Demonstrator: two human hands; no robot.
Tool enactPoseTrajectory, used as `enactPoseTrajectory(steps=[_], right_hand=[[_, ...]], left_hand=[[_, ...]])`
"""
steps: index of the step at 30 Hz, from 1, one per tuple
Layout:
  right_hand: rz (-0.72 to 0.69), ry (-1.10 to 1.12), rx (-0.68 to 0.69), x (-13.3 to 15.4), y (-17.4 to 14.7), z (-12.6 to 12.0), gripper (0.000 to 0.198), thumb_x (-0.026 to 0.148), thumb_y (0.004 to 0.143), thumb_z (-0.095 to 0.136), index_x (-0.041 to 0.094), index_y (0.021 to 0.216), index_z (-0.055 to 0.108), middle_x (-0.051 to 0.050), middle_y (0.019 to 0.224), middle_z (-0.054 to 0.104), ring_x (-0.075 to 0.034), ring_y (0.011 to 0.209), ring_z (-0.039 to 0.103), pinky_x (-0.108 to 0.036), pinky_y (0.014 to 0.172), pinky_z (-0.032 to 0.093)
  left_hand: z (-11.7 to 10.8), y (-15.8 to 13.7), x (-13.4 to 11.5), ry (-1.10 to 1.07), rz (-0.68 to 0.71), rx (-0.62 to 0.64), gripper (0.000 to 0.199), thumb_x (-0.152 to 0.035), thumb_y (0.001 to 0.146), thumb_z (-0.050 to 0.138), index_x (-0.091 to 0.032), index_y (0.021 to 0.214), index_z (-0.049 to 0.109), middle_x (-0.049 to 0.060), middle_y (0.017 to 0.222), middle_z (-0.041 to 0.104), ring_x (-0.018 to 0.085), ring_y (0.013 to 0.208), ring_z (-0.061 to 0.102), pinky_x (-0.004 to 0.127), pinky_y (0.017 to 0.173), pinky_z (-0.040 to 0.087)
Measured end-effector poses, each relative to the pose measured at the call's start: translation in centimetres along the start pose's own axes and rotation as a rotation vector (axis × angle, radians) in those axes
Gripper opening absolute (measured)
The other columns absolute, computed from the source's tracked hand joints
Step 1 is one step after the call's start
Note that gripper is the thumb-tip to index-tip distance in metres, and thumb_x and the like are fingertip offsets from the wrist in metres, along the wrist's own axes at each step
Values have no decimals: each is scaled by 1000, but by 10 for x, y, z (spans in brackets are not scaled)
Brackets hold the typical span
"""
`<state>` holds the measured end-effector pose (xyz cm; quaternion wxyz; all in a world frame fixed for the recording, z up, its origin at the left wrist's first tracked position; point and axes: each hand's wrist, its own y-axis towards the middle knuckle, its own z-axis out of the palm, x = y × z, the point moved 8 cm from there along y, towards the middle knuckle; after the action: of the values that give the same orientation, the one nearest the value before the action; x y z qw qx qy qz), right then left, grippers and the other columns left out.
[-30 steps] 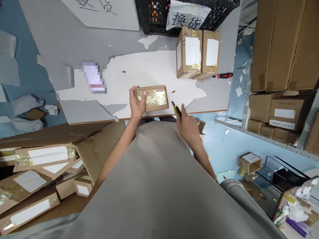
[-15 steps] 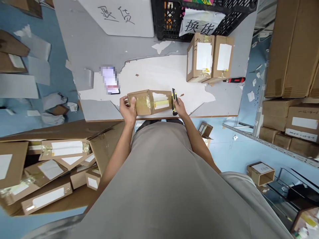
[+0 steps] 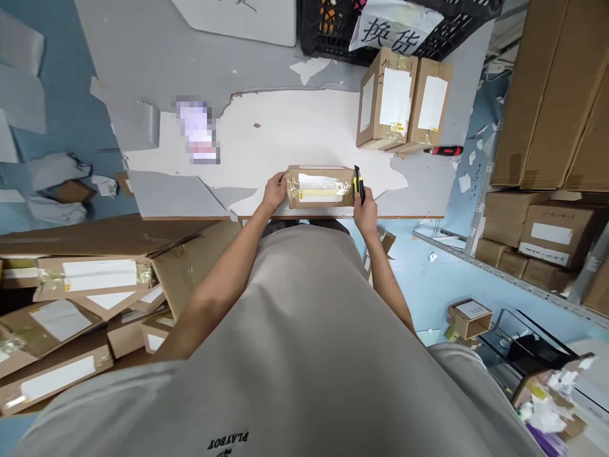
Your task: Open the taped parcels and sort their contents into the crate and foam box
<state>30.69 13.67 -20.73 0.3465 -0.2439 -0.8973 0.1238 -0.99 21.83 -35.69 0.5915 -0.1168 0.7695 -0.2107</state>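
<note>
A taped cardboard box (image 3: pixel 311 202) with a white label and clear tape lies at the table's front edge. My left hand (image 3: pixel 275 192) grips its left end, with the fingers partly behind it. In my right hand (image 3: pixel 365 214) is a black and yellow box cutter (image 3: pixel 358 184), held upright against the right end of the box. Whether the right fingers also touch the cardboard I cannot tell.
Two labelled boxes (image 3: pixel 397 105) stand at the back right, beside a red and black knife (image 3: pixel 445 151). Behind them is a black crate (image 3: pixel 333 41). A blurred phone (image 3: pixel 197 133) lies left. A large carton (image 3: pixel 190 257) full of boxes stands at lower left.
The box has been turned so its labelled side now faces up toward me, and it has shifted right. Both hands moved right with it, the cutter still in the right one.
</note>
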Motion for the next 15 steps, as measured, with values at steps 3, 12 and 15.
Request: enactPoseTrajectory(steps=[3,12,15], right_hand=[[-88,-74,-13,8,-1,-12,43,52,119,38,25,141,63,-17,124,85,-34,109,79,-46,101,62],[-378,-343,267,99,-20,-13,55,44,124,33,25,170,56,-15,159,77,-35,138,76,-47,114,61],[-470,-584,468,130,-28,9,56,41,126,34,25,174,57,-15,157,77,-36,137,75,-42,109,59]], left_hand=[[-17,-12,-6,-31,13,-62,52,-59,104,71,-18,135,77,20,143,79,35,136,75,55,123,60],[-29,-73,-79,72,277,32,36,-43,98,86,-28,130,84,11,143,70,27,118,74,42,101,69],[-23,-68,-74,51,260,53,40,-37,94,89,-28,133,85,11,138,70,27,114,73,37,91,69]])
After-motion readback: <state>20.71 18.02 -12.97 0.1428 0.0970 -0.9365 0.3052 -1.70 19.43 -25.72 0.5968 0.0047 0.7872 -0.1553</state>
